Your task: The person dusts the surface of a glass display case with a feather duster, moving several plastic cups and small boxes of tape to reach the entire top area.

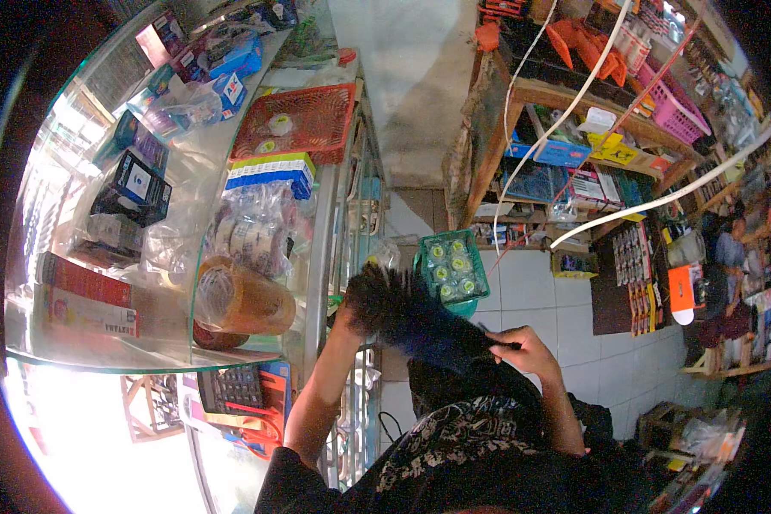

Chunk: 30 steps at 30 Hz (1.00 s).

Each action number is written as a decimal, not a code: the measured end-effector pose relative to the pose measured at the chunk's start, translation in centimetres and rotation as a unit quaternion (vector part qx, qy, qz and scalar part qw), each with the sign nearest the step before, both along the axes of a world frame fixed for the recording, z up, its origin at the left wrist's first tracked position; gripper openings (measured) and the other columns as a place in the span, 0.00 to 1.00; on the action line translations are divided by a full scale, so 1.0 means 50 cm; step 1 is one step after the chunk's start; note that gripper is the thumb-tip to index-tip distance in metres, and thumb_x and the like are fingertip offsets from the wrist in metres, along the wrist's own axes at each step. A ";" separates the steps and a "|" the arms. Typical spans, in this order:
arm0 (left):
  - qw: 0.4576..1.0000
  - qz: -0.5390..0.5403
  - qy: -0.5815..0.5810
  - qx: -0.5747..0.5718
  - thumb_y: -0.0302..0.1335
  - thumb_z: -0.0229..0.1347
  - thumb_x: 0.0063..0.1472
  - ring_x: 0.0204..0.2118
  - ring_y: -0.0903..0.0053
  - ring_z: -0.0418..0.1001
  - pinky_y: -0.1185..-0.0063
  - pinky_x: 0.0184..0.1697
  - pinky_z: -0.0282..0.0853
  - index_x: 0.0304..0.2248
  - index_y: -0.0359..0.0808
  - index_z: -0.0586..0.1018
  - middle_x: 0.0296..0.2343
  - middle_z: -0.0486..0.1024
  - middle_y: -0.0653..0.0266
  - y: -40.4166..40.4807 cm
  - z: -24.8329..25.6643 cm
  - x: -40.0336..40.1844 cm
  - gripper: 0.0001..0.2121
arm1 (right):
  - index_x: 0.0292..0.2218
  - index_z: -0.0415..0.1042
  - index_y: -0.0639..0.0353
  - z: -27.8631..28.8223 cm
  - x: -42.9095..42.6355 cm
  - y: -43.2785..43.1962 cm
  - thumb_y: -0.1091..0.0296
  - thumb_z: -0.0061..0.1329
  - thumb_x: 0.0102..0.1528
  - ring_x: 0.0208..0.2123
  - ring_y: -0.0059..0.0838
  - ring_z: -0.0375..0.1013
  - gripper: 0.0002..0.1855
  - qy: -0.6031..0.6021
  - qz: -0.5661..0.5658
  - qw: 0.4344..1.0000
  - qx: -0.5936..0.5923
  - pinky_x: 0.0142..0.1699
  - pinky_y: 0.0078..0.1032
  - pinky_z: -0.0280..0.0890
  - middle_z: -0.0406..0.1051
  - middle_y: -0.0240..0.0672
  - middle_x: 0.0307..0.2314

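Note:
In the head view, my right hand point(517, 347) grips the thin dark end of what looks like a black feather duster point(417, 318), in front of my black shirt. The duster's fluffy feathers reach left to my left hand point(353, 321), whose fingers are hidden among them, so its grip cannot be told. Just beyond the feathers, a green plastic basket point(424, 283) holds several clear-wrapped round items with yellow-green labels. Left of my left hand, a large brown tape roll point(257, 302) lies on the glass display counter.
The glass counter point(199, 321) carries boxes, wrapped tape rolls point(250, 241) and a red basket point(295, 122). A calculator point(231, 390) lies near its lower end. Wooden shelves point(591, 106) with goods stand at right, crossed by white cables point(668, 202). Another person point(729, 276) is at far right.

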<state>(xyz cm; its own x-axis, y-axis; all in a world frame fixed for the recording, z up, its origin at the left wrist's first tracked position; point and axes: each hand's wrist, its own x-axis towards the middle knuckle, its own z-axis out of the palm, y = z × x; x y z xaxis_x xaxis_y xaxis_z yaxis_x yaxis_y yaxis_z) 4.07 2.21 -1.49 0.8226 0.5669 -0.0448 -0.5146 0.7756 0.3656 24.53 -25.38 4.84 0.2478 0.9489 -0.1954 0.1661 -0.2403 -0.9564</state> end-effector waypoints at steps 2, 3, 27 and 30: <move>0.998 0.012 0.062 -0.012 0.32 0.52 0.59 0.43 0.70 0.71 0.71 0.50 0.66 0.42 0.35 0.73 0.39 0.73 0.61 0.004 0.000 -0.004 0.14 | 0.44 0.71 0.69 0.018 -0.006 0.004 0.71 0.50 0.55 0.22 0.14 0.66 0.16 -0.055 -0.045 0.997 -0.029 0.28 0.17 0.61 0.70 0.30 0.19; 0.983 0.041 0.177 -0.033 0.33 0.52 0.59 0.46 0.67 0.69 0.68 0.52 0.64 0.43 0.35 0.72 0.41 0.72 0.60 0.008 0.004 -0.006 0.15 | 0.44 0.71 0.69 0.017 -0.003 0.003 0.71 0.50 0.55 0.22 0.14 0.66 0.16 -0.056 -0.044 0.997 -0.029 0.28 0.17 0.61 0.70 0.30 0.19; 0.925 0.061 0.305 0.219 0.17 0.56 0.53 0.35 0.74 0.74 0.78 0.34 0.72 0.50 0.35 0.60 0.35 0.73 0.57 -0.017 0.045 -0.003 0.26 | 0.37 0.73 0.71 0.008 0.003 0.009 0.69 0.48 0.55 0.21 0.14 0.63 0.12 -0.041 -0.094 0.994 -0.032 0.27 0.18 0.60 0.67 0.28 0.17; 0.935 0.079 0.272 0.214 0.14 0.56 0.51 0.33 0.75 0.75 0.78 0.35 0.71 0.46 0.35 0.63 0.33 0.74 0.59 -0.008 0.026 0.003 0.23 | 0.37 0.72 0.71 -0.008 0.014 0.014 0.71 0.49 0.55 0.20 0.15 0.64 0.11 -0.069 -0.024 0.997 -0.029 0.28 0.17 0.61 0.67 0.27 0.17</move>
<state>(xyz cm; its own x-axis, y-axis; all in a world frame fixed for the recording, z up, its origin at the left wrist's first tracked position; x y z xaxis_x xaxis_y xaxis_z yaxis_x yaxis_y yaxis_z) 4.20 1.83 -0.21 0.6481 0.7416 -0.1735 -0.2579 0.4281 0.8661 25.22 -24.70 4.42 0.3203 0.9235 -0.2109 0.2821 -0.3055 -0.9094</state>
